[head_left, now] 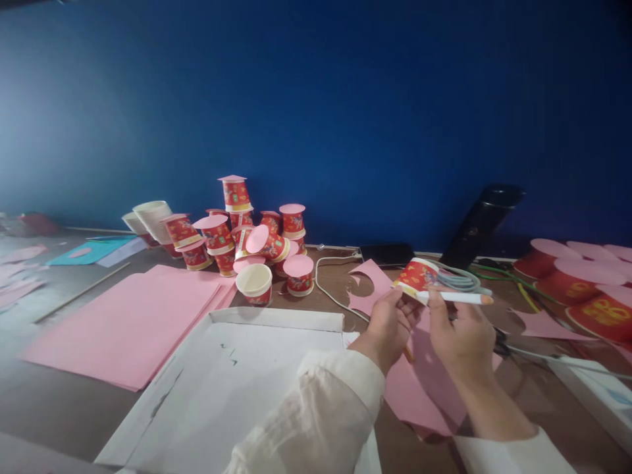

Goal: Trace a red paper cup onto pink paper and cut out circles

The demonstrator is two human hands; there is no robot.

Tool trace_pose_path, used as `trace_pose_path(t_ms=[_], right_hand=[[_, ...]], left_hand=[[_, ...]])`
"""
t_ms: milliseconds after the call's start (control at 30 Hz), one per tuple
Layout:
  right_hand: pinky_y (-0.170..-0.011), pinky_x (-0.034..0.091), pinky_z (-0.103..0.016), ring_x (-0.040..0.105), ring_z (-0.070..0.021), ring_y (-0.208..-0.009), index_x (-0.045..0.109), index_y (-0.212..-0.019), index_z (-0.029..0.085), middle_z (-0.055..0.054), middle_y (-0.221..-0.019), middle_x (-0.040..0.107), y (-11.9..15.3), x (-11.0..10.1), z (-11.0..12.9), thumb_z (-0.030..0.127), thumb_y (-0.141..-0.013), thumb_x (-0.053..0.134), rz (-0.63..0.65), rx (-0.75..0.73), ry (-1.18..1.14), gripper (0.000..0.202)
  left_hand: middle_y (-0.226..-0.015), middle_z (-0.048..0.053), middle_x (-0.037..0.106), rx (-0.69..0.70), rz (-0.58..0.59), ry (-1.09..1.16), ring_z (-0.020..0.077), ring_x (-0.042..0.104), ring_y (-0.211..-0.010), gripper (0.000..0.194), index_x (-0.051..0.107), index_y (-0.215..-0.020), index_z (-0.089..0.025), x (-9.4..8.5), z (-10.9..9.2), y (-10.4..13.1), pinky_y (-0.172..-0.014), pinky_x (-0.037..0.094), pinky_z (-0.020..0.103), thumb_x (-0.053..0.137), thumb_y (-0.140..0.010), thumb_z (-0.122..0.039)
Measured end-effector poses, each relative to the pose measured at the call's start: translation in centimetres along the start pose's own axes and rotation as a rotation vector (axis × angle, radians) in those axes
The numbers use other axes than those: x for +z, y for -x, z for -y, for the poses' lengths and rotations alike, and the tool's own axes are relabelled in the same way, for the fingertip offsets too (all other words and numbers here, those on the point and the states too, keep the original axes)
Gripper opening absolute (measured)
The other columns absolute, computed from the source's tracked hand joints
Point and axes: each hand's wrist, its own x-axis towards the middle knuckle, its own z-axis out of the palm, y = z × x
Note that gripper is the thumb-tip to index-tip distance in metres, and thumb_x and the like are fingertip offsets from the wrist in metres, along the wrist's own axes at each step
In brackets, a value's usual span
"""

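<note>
Red cup [418,274], held at fingertips of left hand [388,326], right hand [461,334] pinching apparent marker [463,298]

The left hand [388,326] is holding a red cup [417,271]; the right hand [463,336] is gripping a white pen [461,298] at its edge. Pink paper [419,390] is lying below.

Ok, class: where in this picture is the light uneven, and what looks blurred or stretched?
Head view: the blue wall is paler at left, darkening rightward. Head view: the pink paper scraps at far left look smeared; the white marker in the right hand is clearer. Head view: the black bottle slants, perhaps partly from lens distortion.
</note>
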Motion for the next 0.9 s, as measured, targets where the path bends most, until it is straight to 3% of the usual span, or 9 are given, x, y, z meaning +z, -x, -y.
trace_pose_path(t_ms=[133,600,900], right_hand=[[-0.08,0.054,-0.045,0.073,-0.0345,-0.09,0.077,-0.103,0.012,-0.021,-0.094,0.078,-0.04,-0.12,0.17,0.054,-0.1,0.045,-0.011,0.06,-0.019,0.053],[-0.075,0.052,-0.043,0.071,-0.0332,-0.079,0.076,-0.092,0.014,-0.019,-0.083,0.076,-0.04,0.35,-0.16,0.059,-0.097,0.045,-0.006,0.051,0.004,0.054],[-0.079,0.055,-0.042,0.074,-0.0329,-0.084,0.078,-0.097,0.013,-0.019,-0.087,0.079,-0.12,0.03,-0.03,0.056,-0.097,0.049,0.006,0.018,-0.014,0.052]], left_hand=[[-0.109,0.018,0.078,0.005,0.0,0.017,0.0257,0.075,-0.105,0.021,0.074,-0.1,-0.012,-0.2,0.03,-0.12,-0.099,0.059,0.038,0.057,-0.097,-0.023],[-0.115,0.019,0.077,0.009,0.02,0.019,0.0253,0.075,-0.107,0.024,0.075,-0.103,-0.01,-0.19,0.02,-0.2,-0.102,0.057,0.038,0.055,-0.098,-0.024],[-0.109,0.017,0.078,0.007,0.003,0.018,0.025,0.075,-0.104,0.023,0.075,-0.1,-0.011,-0.11,-0.01,-0.19,-0.102,0.057,0.039,0.056,-0.097,-0.023]])
